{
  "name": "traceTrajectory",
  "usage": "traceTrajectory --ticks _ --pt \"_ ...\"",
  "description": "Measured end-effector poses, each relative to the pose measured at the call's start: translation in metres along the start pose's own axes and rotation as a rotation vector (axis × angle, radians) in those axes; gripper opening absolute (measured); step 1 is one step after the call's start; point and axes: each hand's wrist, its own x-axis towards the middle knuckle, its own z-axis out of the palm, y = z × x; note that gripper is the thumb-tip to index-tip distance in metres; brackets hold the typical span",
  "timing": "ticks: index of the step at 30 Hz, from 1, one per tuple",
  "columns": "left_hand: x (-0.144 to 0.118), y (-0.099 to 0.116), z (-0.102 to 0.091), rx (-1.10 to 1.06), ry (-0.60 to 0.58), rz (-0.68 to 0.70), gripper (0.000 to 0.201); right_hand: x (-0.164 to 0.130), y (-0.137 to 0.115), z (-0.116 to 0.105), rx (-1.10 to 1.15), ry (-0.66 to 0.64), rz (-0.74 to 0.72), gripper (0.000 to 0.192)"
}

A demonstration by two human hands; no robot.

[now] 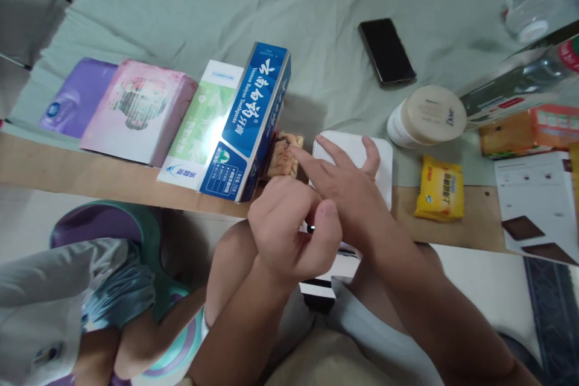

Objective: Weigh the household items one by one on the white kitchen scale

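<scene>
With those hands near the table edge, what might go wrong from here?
The curled left hand is near the long blue-and-white cardboard toothpaste box by the brown table edge; a bump might knock it off. The spread right hand overlaps the white rounded-square object and might push it into the small tan packaged snack. The yellow plastic packet lies near the right forearm, which might brush it aside.

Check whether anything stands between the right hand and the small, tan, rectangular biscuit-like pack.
Nothing visible does: the right hand has its index fingertip at the small, tan, rectangular biscuit-like pack; contact is unclear. The long blue-and-white cardboard toothpaste box stands on the pack's other side, outside that approach.
</scene>
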Motion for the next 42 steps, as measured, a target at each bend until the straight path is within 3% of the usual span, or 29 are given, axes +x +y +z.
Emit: traceTrajectory --ticks 4,7,11,16,21,27,30,33,36,39,42 --pt "0.005 0.002 0.001 0.099 -0.12 -0.066 0.033 -0.016 0.021 -0.015 0.026 0.393 0.008 0.027" --pt "0.008 0.003 0.003 0.143 -0.223 -0.151 0.033 -0.029 0.043 -0.018 0.067 0.523 0.066 0.022" --pt "0.008 0.009 0.008 0.13 -0.292 -0.198 0.04 -0.046 0.061 -0.015 0.105 0.513 0.118 0.026" --pt "0.006 0.019 0.009 0.14 -0.353 -0.2 0.037 -0.059 0.068 -0.012 0.148 0.465 0.126 0.027" --pt "0.004 0.022 0.014 0.142 -0.328 -0.252 0.038 -0.06 0.068 -0.009 0.225 0.429 0.118 0.03" --pt "0.002 0.022 0.016 0.229 -0.203 -0.26 0.032 -0.058 0.065 -0.008 0.229 0.41 0.106 0.03" --pt "0.002 0.014 0.012 0.245 -0.156 -0.222 0.028 -0.056 0.064 -0.007 0.218 0.436 0.086 0.03" --pt "0.005 -0.001 0.008 0.205 -0.18 -0.132 0.013 -0.054 0.062 -0.004 0.198 0.44 0.088 0.031" --pt "0.006 -0.015 0.007 0.17 -0.27 -0.111 0.033 -0.052 0.061 -0.002 0.173 0.444 0.078 0.031" --pt "0.003 -0.019 0.008 0.181 -0.334 -0.196 0.059 -0.051 0.064 0.0 0.157 0.449 0.041 0.03" --pt "0.0 -0.017 0.009 0.19 -0.326 -0.258 0.067 -0.052 0.067 -0.001 0.137 0.441 0.012 0.03"
